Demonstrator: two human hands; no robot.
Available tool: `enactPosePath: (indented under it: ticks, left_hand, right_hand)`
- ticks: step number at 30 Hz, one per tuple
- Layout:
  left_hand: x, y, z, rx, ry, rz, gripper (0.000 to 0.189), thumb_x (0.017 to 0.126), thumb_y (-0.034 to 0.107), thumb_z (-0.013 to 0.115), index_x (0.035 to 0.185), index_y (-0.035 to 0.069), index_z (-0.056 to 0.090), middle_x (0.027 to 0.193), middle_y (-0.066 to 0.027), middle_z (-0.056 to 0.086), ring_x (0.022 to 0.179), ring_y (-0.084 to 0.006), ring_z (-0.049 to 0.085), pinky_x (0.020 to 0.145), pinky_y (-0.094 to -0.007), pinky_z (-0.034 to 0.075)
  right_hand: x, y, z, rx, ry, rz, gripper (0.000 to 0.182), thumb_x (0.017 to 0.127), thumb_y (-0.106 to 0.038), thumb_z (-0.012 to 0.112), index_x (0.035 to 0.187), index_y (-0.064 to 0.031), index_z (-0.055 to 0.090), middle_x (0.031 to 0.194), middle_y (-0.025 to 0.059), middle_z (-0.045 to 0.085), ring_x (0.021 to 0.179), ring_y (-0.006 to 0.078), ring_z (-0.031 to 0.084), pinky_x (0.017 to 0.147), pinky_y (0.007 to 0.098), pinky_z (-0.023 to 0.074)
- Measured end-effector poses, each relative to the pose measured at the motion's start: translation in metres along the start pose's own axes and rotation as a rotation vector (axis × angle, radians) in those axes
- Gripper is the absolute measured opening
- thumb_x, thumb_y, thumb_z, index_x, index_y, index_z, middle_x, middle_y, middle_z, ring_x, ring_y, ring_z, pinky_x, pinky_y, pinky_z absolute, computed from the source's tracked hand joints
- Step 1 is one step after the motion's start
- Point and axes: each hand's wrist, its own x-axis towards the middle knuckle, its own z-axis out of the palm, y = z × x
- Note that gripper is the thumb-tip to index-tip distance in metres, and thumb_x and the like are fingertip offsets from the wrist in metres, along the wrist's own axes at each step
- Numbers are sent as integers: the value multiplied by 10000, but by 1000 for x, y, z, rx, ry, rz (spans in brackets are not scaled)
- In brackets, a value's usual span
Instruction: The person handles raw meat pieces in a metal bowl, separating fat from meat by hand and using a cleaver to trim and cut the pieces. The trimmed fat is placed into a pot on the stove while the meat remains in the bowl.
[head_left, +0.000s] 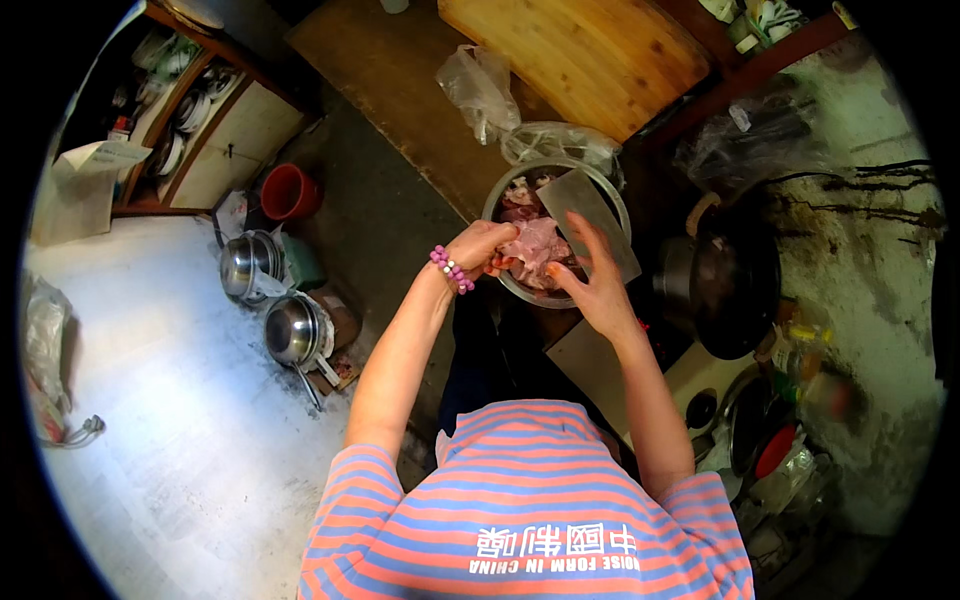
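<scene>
A round metal basin (491, 204) holds pieces of raw meat. My left hand (484, 247), with a beaded bracelet at the wrist, pinches the edge of a pale pink piece of raw meat (538, 244) above the basin. Over the basin's right part lies a flat grey rectangular plate, perhaps a cleaver blade (589, 217); its handle, if any, cannot be made out. My right hand (596, 281) is at the right of the meat, fingers spread, its thumb close to the meat and its fingers over the grey plate. Whether those fingers grip the plate is unclear.
Behind the basin are clear plastic bags (480, 94) and a wooden board (592, 60) on a brown table (397, 82). A dark wok (735, 289) stands at the right. On the left are a red bucket (291, 193) and metal pots (291, 330).
</scene>
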Motion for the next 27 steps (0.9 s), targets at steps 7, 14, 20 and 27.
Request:
enactPosePath:
  ticks: [7, 14, 20, 27]
  left_hand:
    - [-9, 26, 29, -17, 3, 114, 627, 1041, 567, 481, 969, -18, 694, 758, -51, 682, 542, -68, 534, 464, -207, 379]
    - [-29, 15, 56, 65, 272, 592, 268, 908, -4, 710, 1173, -8, 676, 932, -12, 697, 760, -38, 574, 702, -199, 491]
    - [-59, 23, 91, 458, 401, 874, 331, 820, -33, 761, 1139, 4, 682, 947, -13, 630, 747, -55, 560, 653, -207, 461]
    - [-62, 32, 108, 660, 460, 934, 373, 743, 9, 833, 1092, 22, 703, 924, -56, 644, 669, -126, 575, 606, -264, 493]
  right_hand:
    - [28, 42, 0, 1071, -374, 482, 574, 968, -265, 673, 1481, -135, 452, 1314, 86, 609, 1140, 236, 631, 868, 417, 563]
    - [3, 31, -2, 1548, -337, 470, 621, 990, -444, 583, 1508, -140, 423, 1380, 112, 589, 1200, 264, 597, 973, 440, 470]
    - [1, 12, -2, 1455, -200, 374, 654, 973, -424, 630, 1519, -134, 415, 1454, 76, 532, 1296, 218, 526, 1030, 408, 438]
    - [4, -8, -8, 1181, -196, 130, 665, 983, -381, 655, 1508, -52, 412, 1472, 54, 516, 1356, 186, 471, 1107, 345, 379]
